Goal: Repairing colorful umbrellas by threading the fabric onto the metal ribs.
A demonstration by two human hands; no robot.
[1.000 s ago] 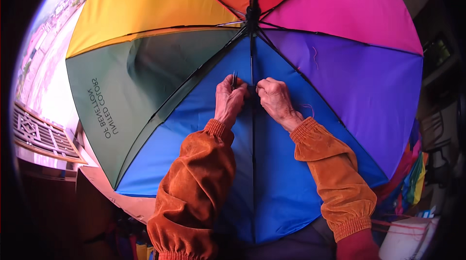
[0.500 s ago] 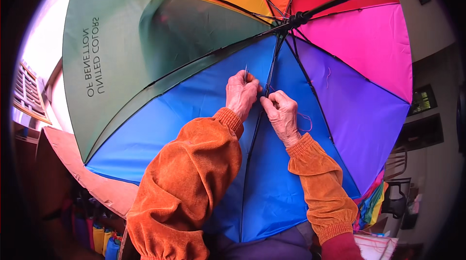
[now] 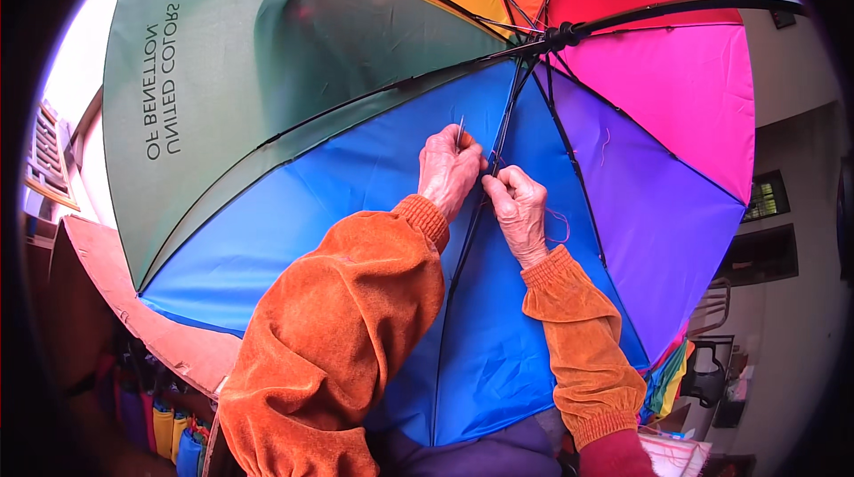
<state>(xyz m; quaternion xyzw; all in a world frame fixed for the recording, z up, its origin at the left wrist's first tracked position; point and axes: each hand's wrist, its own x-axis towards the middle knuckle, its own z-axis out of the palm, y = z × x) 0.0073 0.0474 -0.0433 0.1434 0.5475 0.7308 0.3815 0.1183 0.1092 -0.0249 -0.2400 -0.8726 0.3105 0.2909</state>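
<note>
An open multicoloured umbrella (image 3: 338, 183) fills the view, its underside toward me and its panels stretched over black ribs. My left hand (image 3: 450, 170) is closed beside a rib (image 3: 511, 112) over the blue panel. A thin, pointed metal tool (image 3: 460, 132) sticks up from its fingers; its lower part is hidden. Just right of it, my right hand (image 3: 518, 210) pinches at the same rib, fingertips together. A fine reddish thread (image 3: 562, 226) loops out beside the right hand and seems to run into its fingers. Both hands nearly touch.
The umbrella's black shaft (image 3: 685, 5) runs from the hub (image 3: 560, 36) to the upper right. A cardboard edge (image 3: 151, 326) lies under the left rim. Folded colourful umbrellas (image 3: 169, 432) stand at lower left. A dark chair (image 3: 707, 375) and bright cloth (image 3: 667, 384) are at the right.
The umbrella has shifted slightly in view, its hub a little to the right. Both hands keep their place at the rib, with the same grip.
</note>
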